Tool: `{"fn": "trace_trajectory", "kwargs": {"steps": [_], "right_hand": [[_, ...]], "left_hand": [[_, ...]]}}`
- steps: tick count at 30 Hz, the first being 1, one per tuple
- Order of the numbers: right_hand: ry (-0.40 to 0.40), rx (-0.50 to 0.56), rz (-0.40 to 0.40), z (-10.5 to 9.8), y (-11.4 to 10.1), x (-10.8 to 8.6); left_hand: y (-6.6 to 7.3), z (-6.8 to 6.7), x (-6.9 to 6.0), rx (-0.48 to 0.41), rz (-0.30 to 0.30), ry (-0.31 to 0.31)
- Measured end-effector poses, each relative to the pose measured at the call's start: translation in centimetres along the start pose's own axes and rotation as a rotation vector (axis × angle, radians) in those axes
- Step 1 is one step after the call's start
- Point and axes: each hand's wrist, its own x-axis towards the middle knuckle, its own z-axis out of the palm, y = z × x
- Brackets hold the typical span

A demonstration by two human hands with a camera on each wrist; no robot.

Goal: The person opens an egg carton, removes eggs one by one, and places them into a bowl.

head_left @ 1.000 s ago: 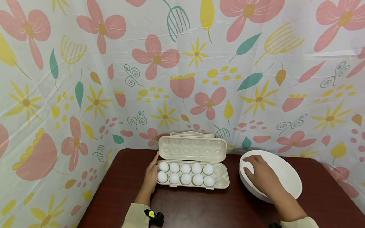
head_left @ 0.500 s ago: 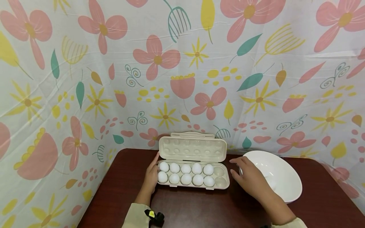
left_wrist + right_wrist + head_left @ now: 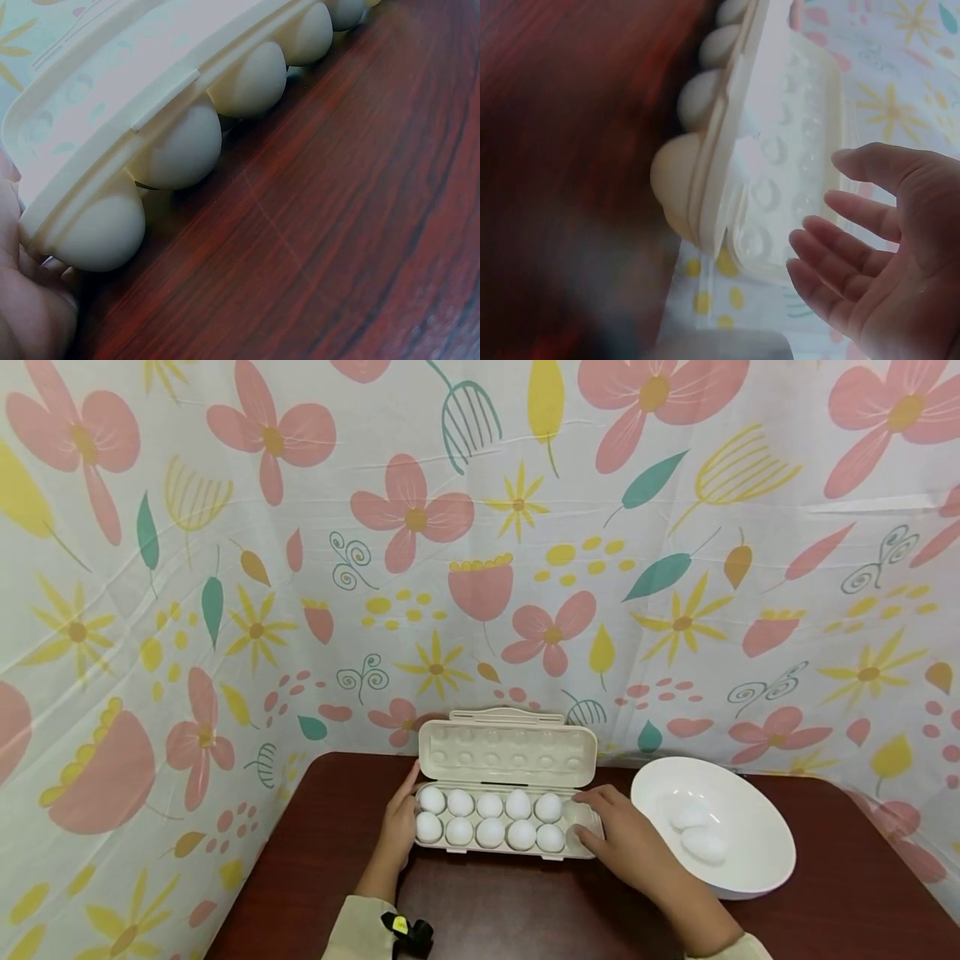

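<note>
A cream egg carton (image 3: 507, 752) lies with its lid raised, white eggs (image 3: 490, 832) filling it except for the two rightmost cups. Around its left end, my left hand (image 3: 397, 829) grips the side, one finger stretched toward the hinge; in the left wrist view, part of this hand (image 3: 34, 307) tucks against the carton's corner. My right hand (image 3: 637, 845) is over the carton's right end, thumb and fingers spread about the vacant cups. The right wrist view shows this hand (image 3: 904, 255) open and holding nothing.
To the right of the carton stands a white bowl (image 3: 757, 827) with two eggs (image 3: 703, 844) inside. The dark red-brown table (image 3: 510, 910) meets a floral cloth (image 3: 555, 552) behind and at the left.
My right hand has moved left from over the bowl to the carton's right end, uncovering the two eggs in the bowl. My left hand has kept its place.
</note>
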Motion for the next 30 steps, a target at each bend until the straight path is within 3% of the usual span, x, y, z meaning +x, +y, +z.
{"fn": "trace_trajectory", "kwargs": {"steps": [1,12,18,23,30], "right_hand": [[-0.005,0.005,0.0,0.2,-0.1,0.0],[-0.02,0.016,-0.021,2.9,-0.6,-0.2],[-0.034,0.022,-0.039,4.0,-0.8,0.0],[-0.093,0.001,0.007,4.6,-1.0,0.1],[-0.115,-0.019,0.04,5.1,-1.2,0.3]], "left_hand": [[-0.5,0.1,0.2,0.003,-0.001,0.007],[-0.6,0.3,0.1,0.0,0.004,0.014],[1.1,0.0,-0.6,-0.002,-0.019,0.006],[2.8,-0.1,-1.4,0.012,-0.022,-0.011],[3.1,0.0,-1.4,-0.006,-0.011,-0.013]]}}
